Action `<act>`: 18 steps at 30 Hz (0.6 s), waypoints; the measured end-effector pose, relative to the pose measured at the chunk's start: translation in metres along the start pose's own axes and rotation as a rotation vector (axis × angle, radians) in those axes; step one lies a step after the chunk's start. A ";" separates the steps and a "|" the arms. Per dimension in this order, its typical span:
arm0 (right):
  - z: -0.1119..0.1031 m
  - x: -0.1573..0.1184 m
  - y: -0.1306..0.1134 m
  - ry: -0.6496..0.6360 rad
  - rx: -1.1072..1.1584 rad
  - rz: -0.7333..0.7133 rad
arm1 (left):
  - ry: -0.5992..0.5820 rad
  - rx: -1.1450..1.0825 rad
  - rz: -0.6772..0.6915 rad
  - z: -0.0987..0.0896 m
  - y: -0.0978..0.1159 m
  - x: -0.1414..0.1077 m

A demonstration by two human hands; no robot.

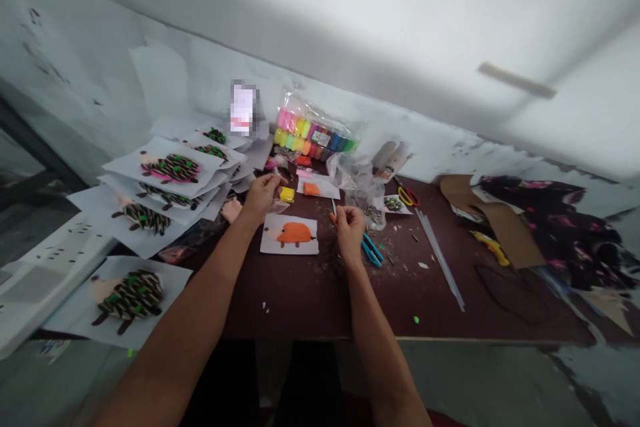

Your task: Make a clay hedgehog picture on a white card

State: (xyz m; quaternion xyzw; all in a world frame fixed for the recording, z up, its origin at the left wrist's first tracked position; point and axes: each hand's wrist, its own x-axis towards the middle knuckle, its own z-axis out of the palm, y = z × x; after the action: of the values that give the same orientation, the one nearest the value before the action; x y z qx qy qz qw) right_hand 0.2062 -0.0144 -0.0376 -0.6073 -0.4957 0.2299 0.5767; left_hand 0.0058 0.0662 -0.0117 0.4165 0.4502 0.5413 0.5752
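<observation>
My left hand [264, 195] is above the table with its fingertips pinched together; whatever they hold, if anything, is too small to make out. Beside it sits a yellow block [287, 195]. My right hand [351, 227] is closed around a slim tool [333, 218] with an orange part and a thin pale tip. Between the hands lies a white card [291, 247] bearing an orange clay hedgehog [296, 233] with brown feet and a pale snout. Just right of my right hand, blue-handled pliers [373, 250] rest on the table.
Sheets with spiny hedgehogs [173, 168] are stacked at the left, near a white power strip [50, 267]. Behind are a bag of coloured clay [317, 133] and a clear plastic bag [357, 180]. Rightward lie scissors [409, 196], glue sticks [440, 257], a yellow tool [490, 247] and dark cloth [540, 220].
</observation>
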 end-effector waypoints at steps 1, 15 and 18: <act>0.001 -0.002 -0.002 0.024 -0.013 -0.009 | -0.002 0.009 0.017 0.003 -0.001 -0.002; 0.020 -0.025 -0.027 -0.380 0.005 -0.033 | -0.180 0.455 0.297 0.035 -0.003 -0.039; 0.016 -0.021 -0.024 -0.326 0.059 0.015 | -0.312 0.323 0.193 0.032 -0.006 -0.035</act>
State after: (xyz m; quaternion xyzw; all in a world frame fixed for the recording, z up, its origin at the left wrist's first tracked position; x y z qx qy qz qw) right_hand 0.1765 -0.0287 -0.0255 -0.5485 -0.5712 0.3442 0.5043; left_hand 0.0376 0.0309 -0.0068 0.6226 0.3948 0.4438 0.5095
